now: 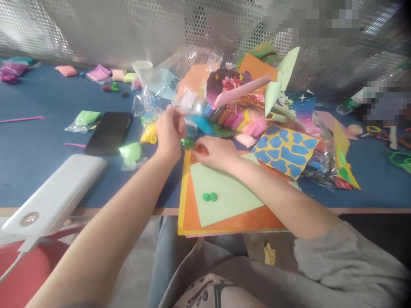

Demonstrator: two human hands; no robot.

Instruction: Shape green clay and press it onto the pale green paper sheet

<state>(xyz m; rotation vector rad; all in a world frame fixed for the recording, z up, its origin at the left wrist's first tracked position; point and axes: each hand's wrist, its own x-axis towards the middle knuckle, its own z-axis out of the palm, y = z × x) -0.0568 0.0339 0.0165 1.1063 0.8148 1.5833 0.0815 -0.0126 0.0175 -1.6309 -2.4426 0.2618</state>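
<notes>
My left hand [171, 130] is raised over the middle of the table with its fingers curled into a pinch beside crinkled clear plastic bags [183, 60]. What it holds, if anything, is hidden. A shiny dark green lump of clay [187, 143] sits between my two hands. Just right of it, my right hand [216, 152] has its fingers bent together at the upper edge of the paper stack; their contents cannot be made out. Below that hand, two small green clay discs [209, 196] lie side by side on a pale green sheet [229, 192], which rests on orange paper [189, 205].
A black phone [109, 132] and a white power bank [61, 188] with a cable lie to the left. Bagged light green clay [131, 153] and yellow clay [149, 134] are near my left wrist. A blue-spotted yellow card [285, 149] and heaped crafts stand right.
</notes>
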